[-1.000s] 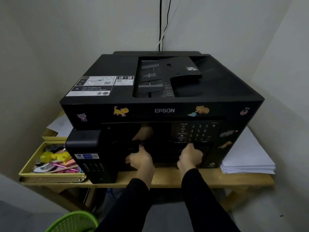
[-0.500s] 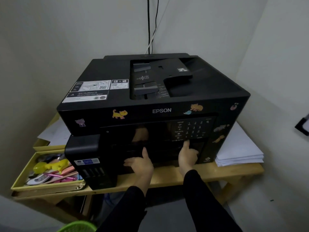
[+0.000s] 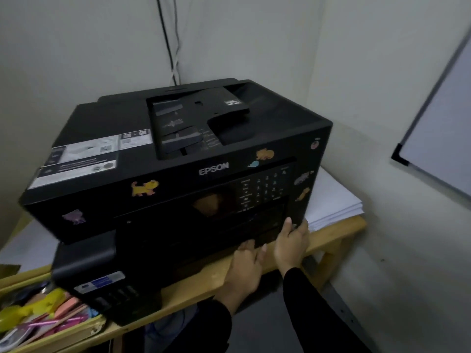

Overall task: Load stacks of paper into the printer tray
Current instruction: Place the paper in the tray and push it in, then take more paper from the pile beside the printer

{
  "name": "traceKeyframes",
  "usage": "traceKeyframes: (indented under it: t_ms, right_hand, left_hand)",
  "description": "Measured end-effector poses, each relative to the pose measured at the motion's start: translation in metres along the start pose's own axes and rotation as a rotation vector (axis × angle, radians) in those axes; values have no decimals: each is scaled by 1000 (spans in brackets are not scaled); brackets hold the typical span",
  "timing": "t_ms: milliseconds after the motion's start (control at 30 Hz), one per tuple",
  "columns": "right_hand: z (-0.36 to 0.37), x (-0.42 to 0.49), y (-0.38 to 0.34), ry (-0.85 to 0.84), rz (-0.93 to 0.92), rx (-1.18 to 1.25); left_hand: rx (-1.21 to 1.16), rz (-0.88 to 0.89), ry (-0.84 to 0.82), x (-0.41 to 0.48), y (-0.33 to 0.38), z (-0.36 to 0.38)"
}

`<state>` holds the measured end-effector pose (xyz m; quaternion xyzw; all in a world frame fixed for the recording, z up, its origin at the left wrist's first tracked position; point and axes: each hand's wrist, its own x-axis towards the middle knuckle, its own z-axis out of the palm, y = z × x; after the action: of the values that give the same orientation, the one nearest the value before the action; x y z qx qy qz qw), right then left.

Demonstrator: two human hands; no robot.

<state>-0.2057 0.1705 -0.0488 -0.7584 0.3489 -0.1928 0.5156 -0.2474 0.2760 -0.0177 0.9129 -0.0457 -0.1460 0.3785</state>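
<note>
Both hands have shifted toward the right end of the printer's (image 3: 178, 159) front since a moment ago, when they sat spread apart under the middle of the control panel; the view has also swung right, and the picture is blurred by that motion. The left hand (image 3: 246, 266) now lies against the low front edge of the printer, fingers curled on or under a dark lip that I take to be the tray front (image 3: 265, 238), thumb up beside it. The right hand (image 3: 291, 240) is just beside it, touching the printer's lower right front corner with fingers spread and pointing upward. Neither grip holds paper; whether the left one has actually closed on the tray lip cannot be told through the blur.

The stack of paper (image 3: 331, 200) lies untouched at the right edge of the table (image 3: 339, 230), half hidden behind the printer. More white sheets (image 3: 28, 245) lie near the table's left edge.

This suggests the person is seeking a hold to draw the tray out, or steadying the machine. The tray looks closed still, so loading has not begun.
</note>
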Motion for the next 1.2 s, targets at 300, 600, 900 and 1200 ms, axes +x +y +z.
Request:
traceKeyframes:
  t_ms: [300, 600, 900, 1200]
  right_hand:
    - [-76, 136, 13, 39, -63, -232]
    - [-89, 274, 13, -283, -85, -640]
    - [-63, 318, 16, -529, 28, -933]
    - [-39, 303, -22, -392, -61, -865]
  left_hand:
    - [1, 122, -150, 78, 98, 72]
    - [379, 44, -131, 184, 154, 124]
    - [1113, -48, -328, 209, 146, 143]
    - [1125, 66, -274, 218, 149, 135]
